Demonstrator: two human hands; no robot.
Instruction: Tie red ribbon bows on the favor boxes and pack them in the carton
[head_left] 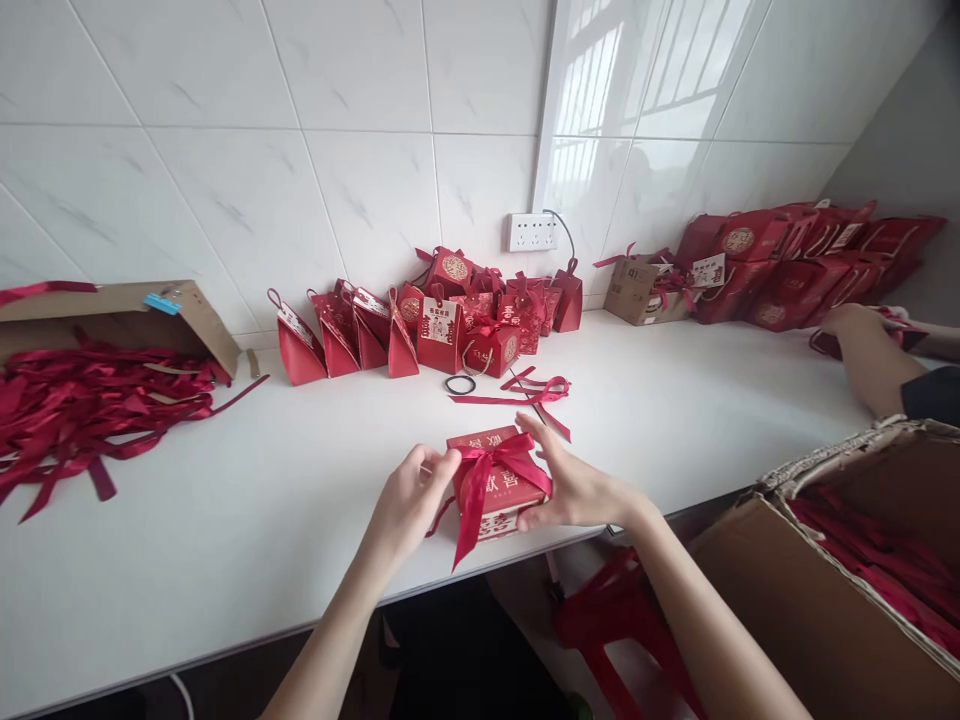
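Note:
A red gift box [491,510] with gold and white lettering stands near the front edge of the white table. A red satin ribbon [472,500] is tied round it in a bow, one tail hanging down the front. My left hand [411,500] is at the box's left side, thumb and forefinger pinched at the bow's left end. My right hand [574,480] grips the right side, forefinger at the top back edge and thumb low at the front corner. Just behind the box lie a loose red ribbon [551,388] and a black ring [460,384].
Several finished red gift boxes [439,335] stand against the tiled wall. Left is a carton [214,325] spilling red ribbons [97,400]. Red bags [780,285] are piled at right, near another person's hand [855,325]. An open cardboard box [780,590] stands front right, by a red stool [619,620].

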